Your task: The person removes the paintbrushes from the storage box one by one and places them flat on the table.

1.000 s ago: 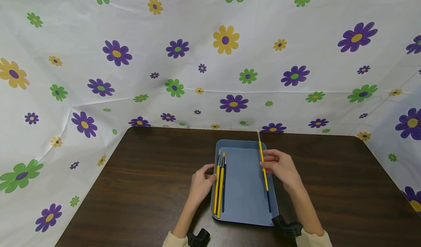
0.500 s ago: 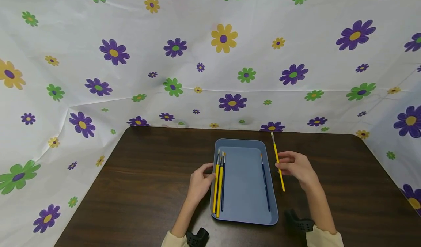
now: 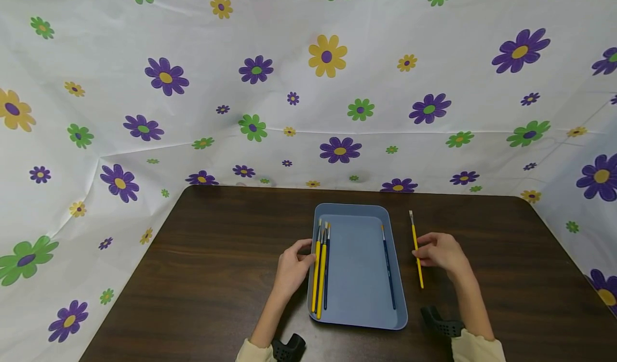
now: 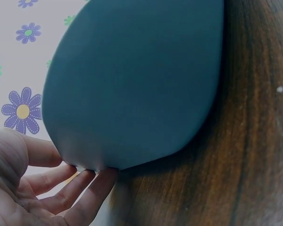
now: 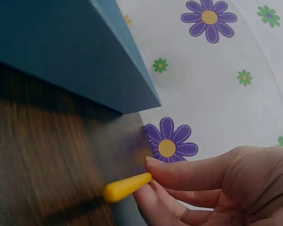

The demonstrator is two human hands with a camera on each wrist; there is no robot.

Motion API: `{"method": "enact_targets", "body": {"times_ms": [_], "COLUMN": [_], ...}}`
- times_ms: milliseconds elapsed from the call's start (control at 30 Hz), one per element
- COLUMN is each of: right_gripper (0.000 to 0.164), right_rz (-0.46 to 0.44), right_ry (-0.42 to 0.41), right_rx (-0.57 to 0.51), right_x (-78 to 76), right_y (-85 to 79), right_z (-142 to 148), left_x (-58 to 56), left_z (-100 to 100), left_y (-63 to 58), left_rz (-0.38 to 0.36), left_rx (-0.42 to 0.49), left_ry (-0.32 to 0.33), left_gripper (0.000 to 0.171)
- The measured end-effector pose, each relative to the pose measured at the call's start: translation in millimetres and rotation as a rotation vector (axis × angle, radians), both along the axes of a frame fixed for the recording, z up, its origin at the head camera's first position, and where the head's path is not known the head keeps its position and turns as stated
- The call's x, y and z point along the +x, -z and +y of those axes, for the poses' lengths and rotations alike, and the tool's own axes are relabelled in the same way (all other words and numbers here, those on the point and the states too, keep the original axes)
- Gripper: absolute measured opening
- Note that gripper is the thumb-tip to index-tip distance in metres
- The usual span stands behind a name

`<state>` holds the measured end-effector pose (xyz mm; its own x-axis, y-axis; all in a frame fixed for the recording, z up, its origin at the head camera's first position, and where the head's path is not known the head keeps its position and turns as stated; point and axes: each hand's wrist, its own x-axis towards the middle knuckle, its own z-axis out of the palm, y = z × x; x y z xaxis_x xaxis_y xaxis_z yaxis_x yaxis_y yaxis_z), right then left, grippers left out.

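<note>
A blue tray [image 3: 356,212] lies in the middle of the dark wooden table [image 3: 217,255]. Along its left side lie three paintbrushes [image 3: 321,268], two yellow and one dark blue. One dark blue brush [image 3: 388,273] lies along its right side. My left hand [image 3: 301,255] rests against the tray's left rim; in the left wrist view its straight fingers [image 4: 85,186] touch the tray's outer wall [image 4: 132,84]. My right hand [image 3: 418,252], right of the tray, pinches a yellow paintbrush [image 3: 416,244] low over the table, bristles pointing away. The brush's handle end [image 5: 127,186] sticks out past the fingers.
White sheeting printed with flowers [image 3: 328,57] hangs behind and at both sides of the table. Black wrist mounts [image 3: 289,348] show at the frame's bottom edge. Bare tabletop stretches left of the left hand and right of the right hand.
My right hand has carried the yellow brush from over the tray's right side out to the right and down toward the table. The left hand and tray stayed put.
</note>
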<state>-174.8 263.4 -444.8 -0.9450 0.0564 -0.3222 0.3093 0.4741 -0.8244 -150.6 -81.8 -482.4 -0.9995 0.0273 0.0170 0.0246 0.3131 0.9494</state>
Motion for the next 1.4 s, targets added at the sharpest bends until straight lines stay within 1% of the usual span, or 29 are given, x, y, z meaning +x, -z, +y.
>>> {"method": "enact_targets", "body": {"times_ms": [167, 333, 700, 1200, 1400], "right_gripper": [0.034, 0.026, 0.013, 0.018, 0.023], "right_rz": [-0.036, -0.073, -0.066, -0.067, -0.022], "right_ry": [0.000, -0.005, -0.007, -0.027, -0.017], "right_rx": [0.069, 0.096, 0.170, 0.244, 0.283], "right_x": [-0.4, 0.3, 2.5, 1.3, 4.4], "right_y": [2.2, 0.9, 1.8, -1.0, -4.0], "right_z": [0.1, -0.6, -1.7, -1.9, -4.7], "left_x": [0.1, 0.3, 0.1, -0.7, -0.5], "left_z": [0.0, 0.0, -0.4, -0.8, -1.0], "left_y": [0.0, 0.3, 0.1, 0.4, 0.6], "left_rz": [0.008, 0.006, -0.002, -0.005, -0.009], "left_rx": [-0.002, 0.002, -0.001, -0.002, 0.007], "left_ry": [0.003, 0.005, 0.006, 0.006, 0.008], "left_gripper": [0.036, 0.036, 0.035, 0.035, 0.035]}}
